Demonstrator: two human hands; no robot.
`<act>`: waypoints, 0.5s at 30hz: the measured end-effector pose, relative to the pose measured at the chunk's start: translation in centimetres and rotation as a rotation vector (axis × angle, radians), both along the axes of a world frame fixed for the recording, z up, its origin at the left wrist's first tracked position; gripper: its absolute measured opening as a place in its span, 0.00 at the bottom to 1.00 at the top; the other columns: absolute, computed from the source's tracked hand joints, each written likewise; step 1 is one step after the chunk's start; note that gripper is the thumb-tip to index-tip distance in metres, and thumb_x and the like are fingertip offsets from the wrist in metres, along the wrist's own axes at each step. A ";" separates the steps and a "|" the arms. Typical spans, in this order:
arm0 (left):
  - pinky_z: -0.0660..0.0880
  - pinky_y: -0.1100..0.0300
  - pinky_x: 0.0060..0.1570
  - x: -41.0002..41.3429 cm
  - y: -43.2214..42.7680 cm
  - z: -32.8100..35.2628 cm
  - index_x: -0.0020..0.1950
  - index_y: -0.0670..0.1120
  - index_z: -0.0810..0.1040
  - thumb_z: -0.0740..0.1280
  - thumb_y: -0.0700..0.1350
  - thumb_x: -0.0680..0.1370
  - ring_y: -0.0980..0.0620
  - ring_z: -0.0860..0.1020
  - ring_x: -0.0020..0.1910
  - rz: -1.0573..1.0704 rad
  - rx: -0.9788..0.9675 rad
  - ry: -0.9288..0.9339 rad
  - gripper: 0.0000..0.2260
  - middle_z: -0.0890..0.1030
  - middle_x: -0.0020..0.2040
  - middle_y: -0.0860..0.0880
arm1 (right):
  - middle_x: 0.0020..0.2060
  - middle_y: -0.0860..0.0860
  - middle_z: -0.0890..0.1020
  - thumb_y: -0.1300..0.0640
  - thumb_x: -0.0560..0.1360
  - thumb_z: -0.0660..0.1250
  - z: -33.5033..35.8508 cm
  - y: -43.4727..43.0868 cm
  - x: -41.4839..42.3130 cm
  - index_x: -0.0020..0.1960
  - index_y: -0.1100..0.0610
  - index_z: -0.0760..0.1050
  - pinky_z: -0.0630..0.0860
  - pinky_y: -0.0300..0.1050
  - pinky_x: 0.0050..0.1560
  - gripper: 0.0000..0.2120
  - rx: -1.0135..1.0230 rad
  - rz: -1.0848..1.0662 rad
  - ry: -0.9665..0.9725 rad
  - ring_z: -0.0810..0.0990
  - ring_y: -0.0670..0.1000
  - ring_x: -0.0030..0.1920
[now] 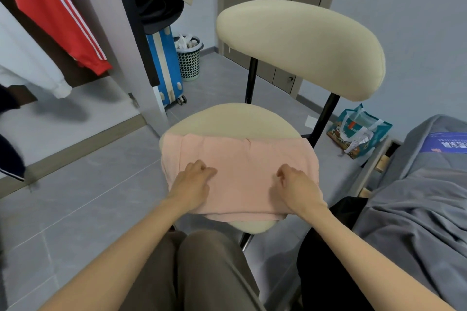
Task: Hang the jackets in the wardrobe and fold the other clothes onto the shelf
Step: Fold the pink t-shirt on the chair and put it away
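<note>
A pink garment (240, 159) lies folded flat across the seat of a cream chair (235, 118). My left hand (193, 183) rests on its left half with the fingers curled under. My right hand (299, 185) lies on its right half, fingers likewise curled; whether either pinches the fabric cannot be told. In the open wardrobe at the upper left hang a red jacket with white stripes (54, 12) and a white garment (30, 63). A black garment (326, 260) lies between the chair and the bed.
The wardrobe's floor (75, 118) is bare pale board. A blue suitcase (165, 65) and a perforated bin (189, 58) stand behind the wardrobe's side. A teal bag (358, 131) sits on the floor. A bed with grey bedding (417, 197) is at the right.
</note>
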State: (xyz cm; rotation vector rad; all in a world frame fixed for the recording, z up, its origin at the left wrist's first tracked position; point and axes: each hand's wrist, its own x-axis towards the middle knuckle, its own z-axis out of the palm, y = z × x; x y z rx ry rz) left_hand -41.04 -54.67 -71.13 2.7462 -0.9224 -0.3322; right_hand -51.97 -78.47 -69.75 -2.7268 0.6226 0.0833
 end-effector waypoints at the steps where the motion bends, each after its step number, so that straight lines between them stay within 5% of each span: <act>1: 0.65 0.54 0.63 0.1 -1.1 -0.1 0.76 0.49 0.62 0.55 0.38 0.80 0.46 0.64 0.67 0.021 -0.035 0.007 0.24 0.65 0.69 0.46 | 0.57 0.54 0.78 0.57 0.79 0.56 -0.3 0.5 0.9 0.62 0.55 0.71 0.72 0.49 0.52 0.13 0.035 0.044 -0.045 0.74 0.57 0.56; 6: 0.43 0.51 0.76 0.5 -5.9 -2.2 0.80 0.45 0.44 0.49 0.41 0.84 0.49 0.44 0.78 0.035 -0.010 0.077 0.25 0.44 0.80 0.48 | 0.77 0.57 0.58 0.65 0.78 0.55 -3.5 2.8 5.2 0.77 0.59 0.58 0.51 0.47 0.75 0.27 0.116 0.194 -0.047 0.55 0.56 0.77; 10: 0.35 0.46 0.74 1.6 -6.7 -5.1 0.79 0.51 0.41 0.45 0.50 0.85 0.51 0.38 0.78 0.062 0.071 0.057 0.24 0.38 0.79 0.51 | 0.79 0.51 0.50 0.58 0.82 0.50 -6.8 3.2 7.5 0.79 0.49 0.51 0.44 0.53 0.76 0.26 0.061 0.192 -0.028 0.47 0.55 0.78; 15: 0.29 0.45 0.70 5.0 -4.2 -6.8 0.77 0.63 0.46 0.44 0.58 0.83 0.52 0.36 0.77 0.282 -0.063 -0.031 0.22 0.38 0.78 0.56 | 0.79 0.45 0.46 0.41 0.81 0.41 -8.5 2.1 8.9 0.77 0.35 0.46 0.35 0.64 0.72 0.24 0.004 0.002 0.017 0.40 0.54 0.78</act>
